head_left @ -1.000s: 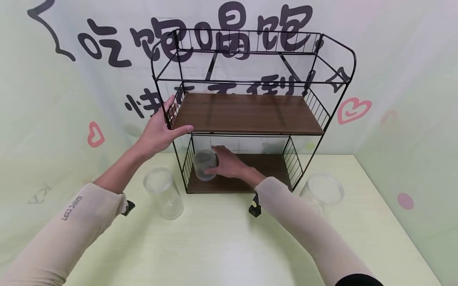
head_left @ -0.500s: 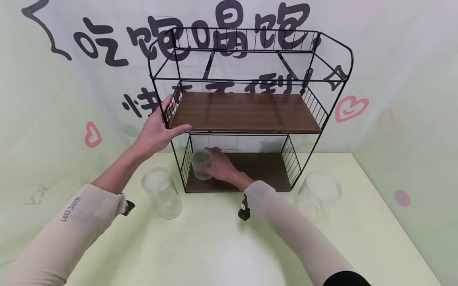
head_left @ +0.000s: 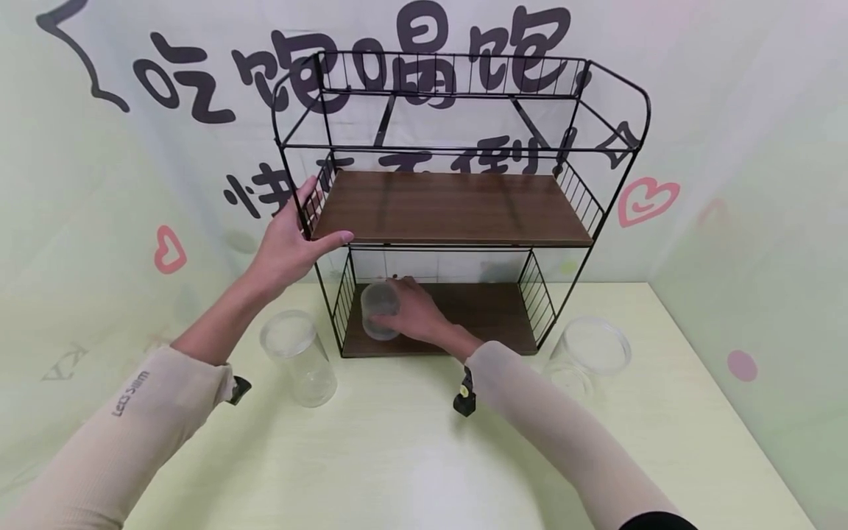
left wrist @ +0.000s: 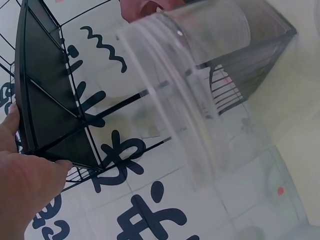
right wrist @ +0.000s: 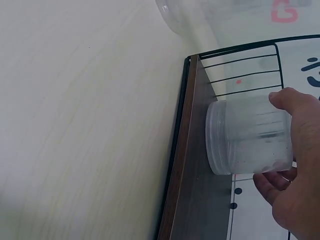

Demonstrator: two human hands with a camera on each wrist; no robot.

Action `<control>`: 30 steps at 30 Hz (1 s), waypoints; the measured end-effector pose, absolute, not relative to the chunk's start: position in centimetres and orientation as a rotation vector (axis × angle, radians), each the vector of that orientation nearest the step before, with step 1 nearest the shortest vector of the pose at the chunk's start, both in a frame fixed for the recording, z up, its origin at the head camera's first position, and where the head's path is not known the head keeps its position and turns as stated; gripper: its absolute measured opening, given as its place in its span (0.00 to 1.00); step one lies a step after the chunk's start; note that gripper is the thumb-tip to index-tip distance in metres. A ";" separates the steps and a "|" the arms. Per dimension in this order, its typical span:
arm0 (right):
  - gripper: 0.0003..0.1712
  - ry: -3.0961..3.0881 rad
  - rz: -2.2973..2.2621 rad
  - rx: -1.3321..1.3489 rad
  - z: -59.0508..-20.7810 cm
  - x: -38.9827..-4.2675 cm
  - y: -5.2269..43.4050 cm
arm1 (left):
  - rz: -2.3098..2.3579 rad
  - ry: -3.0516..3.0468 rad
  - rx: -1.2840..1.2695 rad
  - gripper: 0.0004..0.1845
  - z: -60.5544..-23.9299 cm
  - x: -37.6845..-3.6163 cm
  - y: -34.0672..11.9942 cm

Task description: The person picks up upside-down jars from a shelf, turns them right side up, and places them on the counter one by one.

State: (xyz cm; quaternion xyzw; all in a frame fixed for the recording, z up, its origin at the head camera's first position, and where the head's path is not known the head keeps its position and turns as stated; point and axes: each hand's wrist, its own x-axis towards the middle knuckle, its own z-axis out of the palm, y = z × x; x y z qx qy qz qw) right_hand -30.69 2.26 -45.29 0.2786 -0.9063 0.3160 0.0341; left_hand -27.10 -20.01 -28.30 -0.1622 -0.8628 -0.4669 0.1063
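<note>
A black wire rack with two brown boards stands on the table. My left hand point(head_left: 286, 239) grips its left side at the upper board point(head_left: 457, 206), thumb along the board's front edge. On the lower board point(head_left: 483, 316), near the left wire side, my right hand point(head_left: 414, 309) holds a clear plastic jar point(head_left: 380, 311) between thumb and fingers. In the right wrist view the ridged, wider end of this jar point(right wrist: 217, 137) faces down at the board, and the thumb and fingers point(right wrist: 287, 100) are around its upper end.
A taller clear plastic jar point(head_left: 301, 361) stands on the table left of the rack and looms large in the left wrist view. Another clear jar point(head_left: 589, 353) stands to the right. Behind the rack point(head_left: 457, 151) hangs a printed cloth point(head_left: 218, 44).
My right hand shifts the jar slightly left on the lower board, then a little back to the right and toward the front. My left hand keeps its place on the rack.
</note>
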 end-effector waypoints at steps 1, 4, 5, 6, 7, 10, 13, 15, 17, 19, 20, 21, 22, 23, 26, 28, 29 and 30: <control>0.46 -2.788 0.961 0.854 -45.2 -30.5 2.4 | -1.367 -2.540 -0.471 0.57 -28.3 -27.0 -19.9; 0.46 -2.779 0.963 0.843 -44.9 -29.9 2.7 | -1.356 -2.533 -0.454 0.56 -28.4 -26.9 -19.8; 0.46 -2.776 0.964 0.839 -44.9 -29.7 2.7 | -1.352 -2.531 -0.447 0.56 -28.4 -26.8 -19.7; 0.46 -2.771 0.963 0.840 -44.8 -29.5 2.8 | -1.348 -2.528 -0.440 0.56 -28.4 -26.7 -19.7; 0.46 -2.764 0.969 0.845 -44.7 -29.3 2.9 | -1.347 -2.526 -0.432 0.56 -28.4 -26.6 -19.6; 0.48 -2.731 0.973 0.879 -44.4 -28.5 3.2 | -1.346 -2.510 -0.406 0.56 -28.5 -26.1 -19.3; 0.51 -2.711 0.971 0.903 -43.8 -27.6 3.6 | -1.355 -2.483 -0.370 0.56 -28.7 -25.6 -18.8; 0.50 -2.710 0.981 0.902 -43.4 -26.8 3.9 | -1.376 -2.451 -0.343 0.57 -28.9 -25.2 -18.5; 0.48 -2.711 1.001 0.898 -42.9 -26.0 4.2 | -1.396 -2.418 -0.310 0.58 -29.0 -24.9 -18.3; 0.47 -2.719 1.023 0.891 -42.4 -25.1 4.5 | -1.417 -2.376 -0.277 0.60 -29.1 -24.6 -18.1; 0.47 -2.724 1.027 0.891 -42.1 -24.7 4.7 | -1.424 -2.349 -0.268 0.60 -29.1 -24.4 -18.0; 0.47 -2.728 1.028 0.890 -41.9 -24.3 4.9 | -1.432 -2.320 -0.266 0.61 -29.1 -24.2 -18.0; 0.48 -2.729 1.025 0.891 -41.7 -23.9 5.0 | -1.432 -2.291 -0.265 0.61 -29.2 -24.0 -17.9; 0.48 -2.731 1.029 0.890 -41.5 -23.5 5.2 | -1.426 -2.264 -0.264 0.61 -29.2 -23.8 -17.8; 0.49 -2.731 1.045 0.883 -41.0 -22.4 5.9 | -1.355 -2.180 -0.277 0.60 -29.4 -23.0 -17.4; 0.49 -2.729 1.074 0.867 -40.6 -21.7 6.4 | -1.289 -2.127 -0.297 0.59 -29.7 -22.4 -17.1; 0.49 -2.729 1.104 0.855 -40.4 -21.4 6.6 | -1.256 -2.096 -0.313 0.59 -29.9 -22.0 -16.9; 0.49 -2.729 1.131 0.841 -40.3 -21.1 6.9 | -1.224 -2.063 -0.334 0.59 -30.0 -21.7 -16.7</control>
